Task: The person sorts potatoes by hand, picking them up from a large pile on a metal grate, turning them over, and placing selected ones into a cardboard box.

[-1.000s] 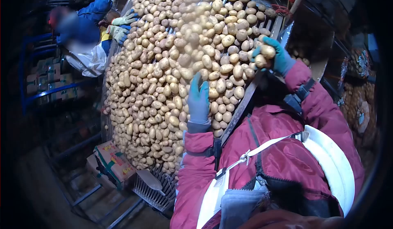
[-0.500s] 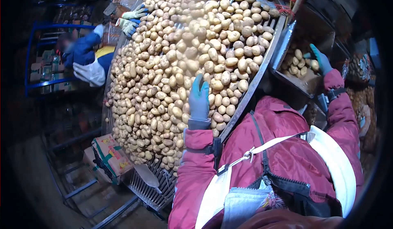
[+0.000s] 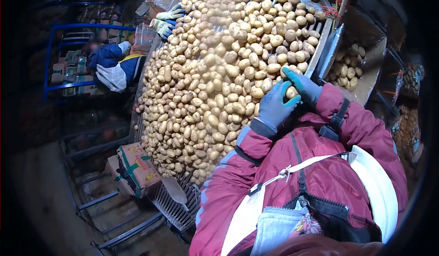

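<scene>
Both gloved hands meet over one potato at the right edge of the sorting surface.

The left hand [image 3: 273, 106] cups the potato [image 3: 291, 92] from the lower left, fingers half curled. The right hand [image 3: 304, 85] closes over it from the upper right and sits nearer. Long axis: cannot tell. The potato pile [image 3: 219, 73] extends toward upper left; a side bin [image 3: 370, 80] holding potatoes stands right of centre. A co-worker's gloved hands [image 3: 165, 20] work at upper left.
</scene>
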The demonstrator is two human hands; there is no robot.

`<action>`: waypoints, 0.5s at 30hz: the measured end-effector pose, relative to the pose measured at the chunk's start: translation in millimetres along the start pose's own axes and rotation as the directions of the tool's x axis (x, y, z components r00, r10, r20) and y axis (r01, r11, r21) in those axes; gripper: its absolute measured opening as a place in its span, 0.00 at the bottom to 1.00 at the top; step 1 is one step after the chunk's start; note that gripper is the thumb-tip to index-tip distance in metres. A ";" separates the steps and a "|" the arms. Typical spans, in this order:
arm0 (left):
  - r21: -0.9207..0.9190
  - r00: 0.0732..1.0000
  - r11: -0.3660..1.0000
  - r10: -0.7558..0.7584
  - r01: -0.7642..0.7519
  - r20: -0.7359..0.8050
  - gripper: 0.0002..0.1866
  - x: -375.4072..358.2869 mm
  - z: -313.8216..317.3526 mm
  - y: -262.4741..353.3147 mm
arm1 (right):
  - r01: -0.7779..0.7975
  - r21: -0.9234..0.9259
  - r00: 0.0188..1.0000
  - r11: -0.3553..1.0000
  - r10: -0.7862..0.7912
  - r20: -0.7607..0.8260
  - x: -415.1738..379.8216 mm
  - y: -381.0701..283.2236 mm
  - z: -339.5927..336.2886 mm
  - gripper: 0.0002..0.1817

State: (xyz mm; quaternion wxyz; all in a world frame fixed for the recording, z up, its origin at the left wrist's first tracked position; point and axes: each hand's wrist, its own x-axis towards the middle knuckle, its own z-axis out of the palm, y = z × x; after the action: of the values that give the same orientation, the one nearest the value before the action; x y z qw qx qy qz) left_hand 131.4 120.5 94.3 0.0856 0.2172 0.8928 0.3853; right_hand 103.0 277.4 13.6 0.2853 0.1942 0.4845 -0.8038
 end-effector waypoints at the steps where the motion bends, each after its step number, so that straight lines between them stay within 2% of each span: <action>1: -0.038 0.997 0.997 -0.067 0.068 0.036 0.30 -2.9 -4.5 -0.6 | 0.002 0.002 1.000 1.000 -0.002 0.006 -6.6 -5.5 -3.1 0.32; 2: -0.034 0.997 0.997 -0.069 0.071 0.034 0.30 -7.0 -7.3 -3.6 | -0.099 0.011 0.955 0.995 0.092 0.281 -15.2 -10.4 -10.0 0.29; 3: -0.154 0.990 0.978 -0.135 0.138 0.030 0.28 -11.0 -9.3 -9.0 | -0.197 -0.008 0.829 0.980 0.171 0.533 -25.3 -16.6 -15.1 0.27; 4: -0.273 0.980 0.942 -0.196 0.198 0.034 0.26 -14.0 -11.6 -13.9 | -0.183 0.013 0.888 0.983 0.159 0.431 -49.0 -29.2 2.6 0.23; 5: -0.271 0.981 0.943 -0.191 0.193 0.033 0.26 -17.1 -13.5 -17.1 | -0.177 0.013 0.889 0.984 0.154 0.430 -54.3 -25.3 8.8 0.23; 7: -0.347 0.940 0.874 -0.328 0.340 0.094 0.23 -25.7 -11.7 -20.0 | -0.139 0.056 0.914 0.989 0.106 0.391 -65.8 -16.4 9.2 0.21; 8: -0.159 0.981 0.968 -0.187 0.193 0.054 0.22 -27.9 -12.4 -20.9 | -0.125 0.039 0.911 0.991 0.099 0.401 -60.0 -2.9 3.8 0.25; 9: -0.101 0.999 0.995 -0.006 0.009 0.035 0.22 -35.3 4.9 -51.6 | -0.047 0.075 0.915 0.996 0.012 0.403 -57.7 7.2 -1.6 0.24; 10: -0.190 0.999 0.981 -0.012 0.020 0.044 0.22 -39.9 -0.6 -43.9 | 0.205 -0.019 0.853 0.979 -0.169 0.494 -49.7 21.3 -15.0 0.23; 11: -0.374 0.921 0.846 -0.313 0.381 0.230 0.22 -37.2 -28.2 3.7 | 0.157 -0.042 0.917 0.987 -0.130 0.377 -52.5 29.2 -22.2 0.21; 12: -0.349 0.935 0.870 -0.294 0.347 0.197 0.22 -42.1 -30.0 2.9 | -0.003 0.064 0.965 0.998 -0.014 0.263 -51.1 38.4 -38.1 0.18; 13: -0.184 0.979 0.962 -0.190 0.200 0.073 0.22 -47.9 -23.8 -19.4 | 0.252 -0.242 0.953 0.937 -0.197 0.229 -48.6 49.2 -55.5 0.18; 14: -0.183 0.964 0.947 -0.263 0.264 0.030 0.23 -55.8 -26.8 -27.6 | 0.203 -0.141 0.969 0.969 -0.178 0.171 -67.4 34.8 -57.3 0.18; 15: -0.136 0.969 0.962 -0.243 0.236 -0.035 0.24 -62.6 -29.5 -49.5 | 0.159 -0.032 0.980 0.987 -0.154 0.130 -92.7 15.0 -55.6 0.19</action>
State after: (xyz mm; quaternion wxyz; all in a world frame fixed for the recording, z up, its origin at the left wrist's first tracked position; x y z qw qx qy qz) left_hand 161.8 42.7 77.9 0.1225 0.0916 0.8873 0.4350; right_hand 185.3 346.4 32.9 0.2554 0.0979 0.4959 -0.8242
